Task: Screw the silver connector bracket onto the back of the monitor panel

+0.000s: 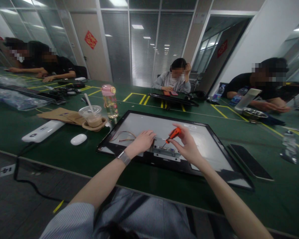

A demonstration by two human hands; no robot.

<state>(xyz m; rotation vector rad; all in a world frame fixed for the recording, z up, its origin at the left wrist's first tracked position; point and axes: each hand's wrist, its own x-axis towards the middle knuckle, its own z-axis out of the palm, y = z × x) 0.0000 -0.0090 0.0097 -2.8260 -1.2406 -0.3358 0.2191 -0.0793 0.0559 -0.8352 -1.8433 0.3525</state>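
One bare right hand closed round orange-and-black screwdriver, tip at silver metal bracket on black-framed grey panel; left hand at bracket's left end, grip unclear.

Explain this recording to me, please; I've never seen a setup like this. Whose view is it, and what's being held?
There is no robot here, only a person using their own two hands. The single picture comes from a camera worn on that person's head, looking forward and down.

On the green table lies a flat panel with a dark frame. The right hand holds an orange screwdriver, its shaft slanting down to a metal bracket on the panel. Whether the tip sits in a screw is too small to tell. The left hand rests at the bracket's left end.

To the left are a white mouse, a plastic cup with a straw, and a pink-topped bottle.
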